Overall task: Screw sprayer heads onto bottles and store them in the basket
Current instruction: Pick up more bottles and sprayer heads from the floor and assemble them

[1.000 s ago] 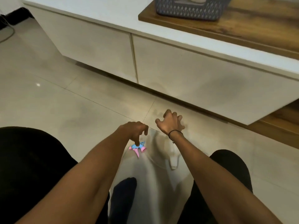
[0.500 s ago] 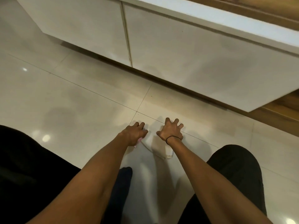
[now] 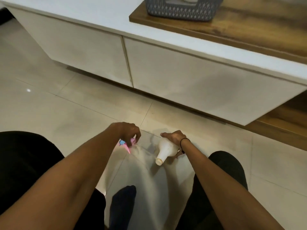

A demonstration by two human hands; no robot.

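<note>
My right hand (image 3: 174, 136) grips a white bottle (image 3: 165, 151) just above the tiled floor, its open neck tilted down toward me. To its left, my left hand (image 3: 128, 131) is closed on a pink and blue sprayer head (image 3: 126, 144), whose pink trigger sticks out below my fingers. The two hands are a short gap apart. A grey lattice basket (image 3: 179, 9) stands on the wooden slab of the low cabinet at the top, with pale rounded things partly visible inside it.
A low white cabinet (image 3: 182, 77) with a drawer seam runs across the view ahead of me. My legs in black sit to either side, with a dark sock (image 3: 123, 201) between them on the pale floor tiles (image 3: 66, 113).
Both hands were reaching down to the floor; now the left has picked up the sprayer head and the right has lifted the white bottle. The view has tilted up, bringing the basket back in.
</note>
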